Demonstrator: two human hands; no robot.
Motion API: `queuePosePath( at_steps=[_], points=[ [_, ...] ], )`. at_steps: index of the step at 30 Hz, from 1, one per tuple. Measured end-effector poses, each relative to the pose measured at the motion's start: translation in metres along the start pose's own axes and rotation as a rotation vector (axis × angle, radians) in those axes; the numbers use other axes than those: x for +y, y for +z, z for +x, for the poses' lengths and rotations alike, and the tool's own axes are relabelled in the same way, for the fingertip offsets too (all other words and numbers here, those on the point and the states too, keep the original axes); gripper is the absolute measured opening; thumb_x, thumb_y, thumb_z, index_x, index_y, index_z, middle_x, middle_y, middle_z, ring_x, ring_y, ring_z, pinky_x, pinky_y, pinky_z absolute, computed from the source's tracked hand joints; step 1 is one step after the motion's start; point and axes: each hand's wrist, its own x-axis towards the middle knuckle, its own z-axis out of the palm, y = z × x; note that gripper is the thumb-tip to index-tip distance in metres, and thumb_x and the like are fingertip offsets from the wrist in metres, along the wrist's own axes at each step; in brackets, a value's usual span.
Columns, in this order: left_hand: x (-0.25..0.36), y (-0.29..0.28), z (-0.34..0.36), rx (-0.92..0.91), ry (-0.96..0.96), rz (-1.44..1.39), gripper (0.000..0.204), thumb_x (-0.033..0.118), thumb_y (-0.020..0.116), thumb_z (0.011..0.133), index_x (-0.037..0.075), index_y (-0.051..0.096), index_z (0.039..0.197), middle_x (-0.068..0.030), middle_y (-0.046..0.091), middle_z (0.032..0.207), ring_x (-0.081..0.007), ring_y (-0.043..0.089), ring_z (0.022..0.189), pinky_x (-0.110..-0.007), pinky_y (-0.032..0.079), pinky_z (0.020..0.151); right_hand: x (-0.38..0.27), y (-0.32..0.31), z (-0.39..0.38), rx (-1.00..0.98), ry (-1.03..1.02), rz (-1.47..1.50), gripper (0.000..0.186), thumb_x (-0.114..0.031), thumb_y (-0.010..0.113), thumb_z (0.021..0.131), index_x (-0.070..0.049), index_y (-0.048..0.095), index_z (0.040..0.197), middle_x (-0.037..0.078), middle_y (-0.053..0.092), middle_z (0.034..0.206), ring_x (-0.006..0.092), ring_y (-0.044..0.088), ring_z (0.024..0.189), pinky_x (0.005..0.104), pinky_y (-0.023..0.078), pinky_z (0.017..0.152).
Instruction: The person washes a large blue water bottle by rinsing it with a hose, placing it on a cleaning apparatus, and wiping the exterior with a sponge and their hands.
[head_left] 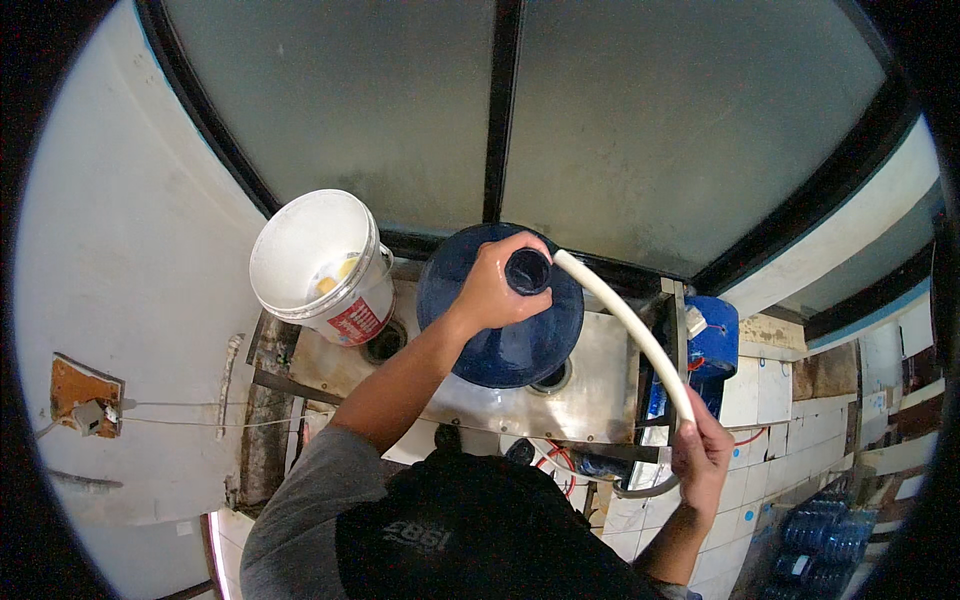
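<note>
A large dark-blue water jug (pixel 470 345) stands upright on a metal counter (pixel 610 385) in front of me. My left hand (pixel 500 283) is closed around its neck, with the open mouth (pixel 528 271) showing between thumb and fingers. Off to the right, my right hand (pixel 703 452) grips a cream-coloured hose (pixel 640 335) near its lower bend. The hose arcs up and leftward, and its free end lies close beside the jug's neck, outside the mouth. No water is seen leaving it.
A white bucket (pixel 345 300) with yellowish pieces inside stands left of the jug. Round holes (pixel 552 378) open in the counter. Frosted window panes (pixel 690 130) rise behind. A blue container (pixel 713 335) is at the right; several clear-blue bottles (pixel 820 535) lie low at far right.
</note>
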Motion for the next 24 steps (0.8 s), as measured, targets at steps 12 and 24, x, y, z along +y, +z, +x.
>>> queuePosePath(
  at_steps=[12,24],
  points=[
    [0.009,0.001,0.014,-0.564,-0.020,-0.016,0.033,0.023,0.081,0.077,0.005,0.065,0.098,-0.0102,0.068,0.084,-0.0205,0.067,0.081,-0.035,0.052,0.076,-0.056,-0.009,0.014,-0.195,-0.033,-0.502,0.040,-0.018,0.061,0.102,0.001,0.062,0.138,0.016,0.073,0.120,0.0156,0.063,0.106,0.0312,0.048,0.096],
    [-0.022,0.005,0.032,-0.307,-0.139,0.015,0.029,0.018,0.047,0.077,-0.003,0.065,0.086,-0.0168,0.067,0.085,-0.0295,0.065,0.085,-0.035,0.049,0.080,0.061,-0.013,0.064,-0.352,0.042,0.285,0.071,-0.057,0.051,0.102,0.005,0.056,0.137,0.012,0.069,0.090,0.0223,0.065,0.081,0.0371,0.053,0.077]
  ],
)
